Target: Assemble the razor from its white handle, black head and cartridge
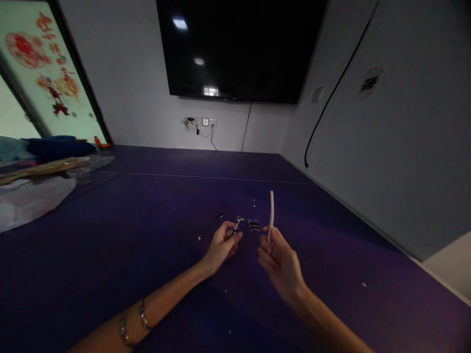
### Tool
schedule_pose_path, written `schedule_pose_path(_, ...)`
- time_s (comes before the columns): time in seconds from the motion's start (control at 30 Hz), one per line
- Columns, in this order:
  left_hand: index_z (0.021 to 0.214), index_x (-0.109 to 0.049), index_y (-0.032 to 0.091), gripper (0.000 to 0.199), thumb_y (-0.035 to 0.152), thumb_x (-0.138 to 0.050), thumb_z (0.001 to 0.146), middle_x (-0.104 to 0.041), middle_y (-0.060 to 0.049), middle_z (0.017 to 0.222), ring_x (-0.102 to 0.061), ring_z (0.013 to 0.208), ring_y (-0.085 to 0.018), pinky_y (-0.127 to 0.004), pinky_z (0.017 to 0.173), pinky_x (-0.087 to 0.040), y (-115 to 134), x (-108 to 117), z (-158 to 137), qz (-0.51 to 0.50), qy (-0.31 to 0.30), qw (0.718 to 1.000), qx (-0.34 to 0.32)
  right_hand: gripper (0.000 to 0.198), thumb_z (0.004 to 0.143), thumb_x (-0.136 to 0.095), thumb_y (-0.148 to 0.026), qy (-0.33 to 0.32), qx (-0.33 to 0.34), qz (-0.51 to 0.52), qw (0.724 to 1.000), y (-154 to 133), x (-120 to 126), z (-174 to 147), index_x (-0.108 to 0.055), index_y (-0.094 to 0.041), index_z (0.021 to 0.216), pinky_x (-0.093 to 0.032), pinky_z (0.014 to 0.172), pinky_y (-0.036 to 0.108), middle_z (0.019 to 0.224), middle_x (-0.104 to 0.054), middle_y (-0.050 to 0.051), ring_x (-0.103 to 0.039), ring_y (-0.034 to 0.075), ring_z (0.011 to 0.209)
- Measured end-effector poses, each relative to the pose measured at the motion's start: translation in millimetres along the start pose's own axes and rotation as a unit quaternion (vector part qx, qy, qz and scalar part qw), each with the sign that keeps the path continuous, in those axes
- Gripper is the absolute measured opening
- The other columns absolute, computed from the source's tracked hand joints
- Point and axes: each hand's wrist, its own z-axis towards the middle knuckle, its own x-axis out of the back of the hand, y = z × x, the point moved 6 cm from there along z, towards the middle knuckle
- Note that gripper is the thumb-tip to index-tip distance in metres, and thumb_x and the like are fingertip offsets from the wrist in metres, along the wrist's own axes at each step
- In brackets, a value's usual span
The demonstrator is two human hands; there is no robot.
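Over this purple surface, the right hand is curled snug round a pale, toothbrush-like stick, pointing up, while the left hand pinches a smaller metallic tool. Between them there's a little dark piece, then a black sliver off left and tiny white scraps.

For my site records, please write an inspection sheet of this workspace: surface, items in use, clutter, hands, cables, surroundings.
Surface: dark purple surface, thin pale line across its far part.
Job's things: razor-like tool; white toothbrush-like stick; small black-and-clear piece.
Clutter: scattered white scraps; small dark piece; blue cloth far left.
Hands: left hand grips the tool; right hand holds the stick roughly upright.
Cables: black cable along the right wall; thin cord below the TV.
Surroundings: wall-mounted TV, outlets, door panel with red decorations.
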Motion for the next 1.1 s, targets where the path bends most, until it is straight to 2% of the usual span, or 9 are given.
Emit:
schedule_pose_path(0.07, 0.084, -0.047, 0.018, 0.025, 0.037, -0.06, 0.075, -0.045, 0.007, 0.055, -0.037, 0.041, -0.005, -0.017, 0.038, -0.027, 1.6, 0.2, 0.0, 0.02, 0.007, 1.0, 0.001, 0.023, 0.076, -0.06, -0.042, 0.008, 0.053, -0.093, 0.994, -12.1, 12.2, 14.9, -0.057, -0.02, 0.083, -0.019, 0.038, 0.019, 0.057, -0.041, -0.006, -0.029, 0.004, 0.041)
schedule_pose_path(0.13, 0.088, -0.052, 0.015, 0.026, 0.037, -0.059, 0.076, -0.05, 0.004, 0.062, -0.044, 0.047, -0.007, -0.02, 0.044, -0.034, 6.1, 0.1, 0.3, 0.029, 0.011, 0.999, -0.014, 0.026, 0.076, -0.06, -0.044, 0.017, 0.1, -0.207, 0.973, -23.3, 25.3, 28.4, -0.06, -0.019, 0.082, -0.026, 0.044, 0.021, 0.06, -0.047, -0.003, -0.04, 0.008, 0.05)
schedule_pose_path(0.23, 0.091, -0.058, 0.013, 0.028, 0.037, -0.055, 0.078, -0.054, 0.0, 0.069, -0.048, 0.056, -0.009, -0.022, 0.052, -0.036, 13.1, 0.5, 1.1, 0.036, 0.022, 0.998, -0.046, 0.031, 0.074, -0.059, -0.047, 0.015, 0.14, -0.347, 0.927, -35.3, 41.7, 42.8, -0.065, -0.017, 0.083, -0.028, 0.047, 0.023, 0.061, -0.05, 0.0, -0.041, 0.01, 0.053)
schedule_pose_path(0.37, 0.093, -0.06, 0.013, 0.031, 0.041, -0.051, 0.081, -0.05, 0.0, 0.066, -0.043, 0.055, -0.009, -0.021, 0.047, -0.026, 11.0, 1.1, 0.9, 0.051, 0.035, 0.997, -0.046, 0.036, 0.074, -0.058, -0.049, 0.002, 0.134, -0.439, 0.889, -38.5, 50.5, 47.0, -0.068, -0.015, 0.073, -0.03, 0.05, 0.024, 0.055, -0.048, 0.0, -0.042, 0.011, 0.054)
schedule_pose_path(0.5, 0.09, -0.059, 0.014, 0.03, 0.041, -0.049, 0.082, -0.045, 0.002, 0.062, -0.039, 0.054, -0.009, -0.022, 0.047, -0.024, 6.6, -0.2, -1.9, 0.061, 0.037, 0.997, -0.042, 0.037, 0.075, -0.058, -0.049, -0.012, 0.129, -0.479, 0.868, -32.9, 44.6, 42.5, -0.068, -0.014, 0.067, -0.029, 0.05, 0.025, 0.051, -0.046, -0.001, -0.041, 0.011, 0.052)
schedule_pose_path(0.63, 0.089, -0.057, 0.014, 0.029, 0.041, -0.047, 0.083, -0.041, 0.003, 0.06, -0.034, 0.052, -0.008, -0.022, 0.046, -0.021, 4.7, -2.9, -3.0, 0.059, 0.013, 0.998, -0.034, 0.035, 0.074, -0.059, -0.047, -0.029, 0.124, -0.492, 0.861, -28.9, 43.8, 42.6, -0.069, -0.014, 0.067, -0.029, 0.05, 0.025, 0.051, -0.047, -0.001, -0.042, 0.011, 0.051)
schedule_pose_path(0.77, 0.089, -0.056, 0.014, 0.029, 0.041, -0.047, 0.083, -0.041, 0.003, 0.061, -0.034, 0.052, -0.008, -0.022, 0.046, -0.02, 5.4, -2.5, -3.1, 0.052, 0.015, 0.998, -0.033, 0.034, 0.074, -0.06, -0.046, -0.022, 0.127, -0.492, 0.861, -31.7, 44.5, 42.4, -0.07, -0.014, 0.066, -0.028, 0.049, 0.025, 0.05, -0.046, -0.001, -0.041, 0.01, 0.05)
schedule_pose_path(0.93, 0.086, -0.056, 0.014, 0.028, 0.04, -0.049, 0.082, -0.042, 0.003, 0.06, -0.035, 0.053, -0.009, -0.022, 0.047, -0.024, 8.2, -7.1, -5.2, 0.055, -0.002, 0.998, -0.043, 0.033, 0.075, -0.059, -0.045, -0.044, 0.13, -0.482, 0.865, -30.9, 35.8, 38.8, -0.07, -0.014, 0.068, -0.028, 0.051, 0.025, 0.051, -0.047, -0.001, -0.042, 0.01, 0.052)
schedule_pose_path(1.1, 0.084, -0.054, 0.014, 0.027, 0.041, -0.052, 0.081, -0.038, 0.005, 0.058, -0.033, 0.05, -0.007, -0.022, 0.049, -0.026, 4.4, -11.9, -5.4, -0.045, -0.031, 0.998, -0.015, 0.034, 0.073, -0.061, -0.045, -0.029, 0.129, -0.47, 0.873, -31.5, 43.1, 41.0, -0.07, -0.013, 0.067, -0.027, 0.049, 0.025, 0.05, -0.046, -0.002, -0.04, 0.01, 0.05)
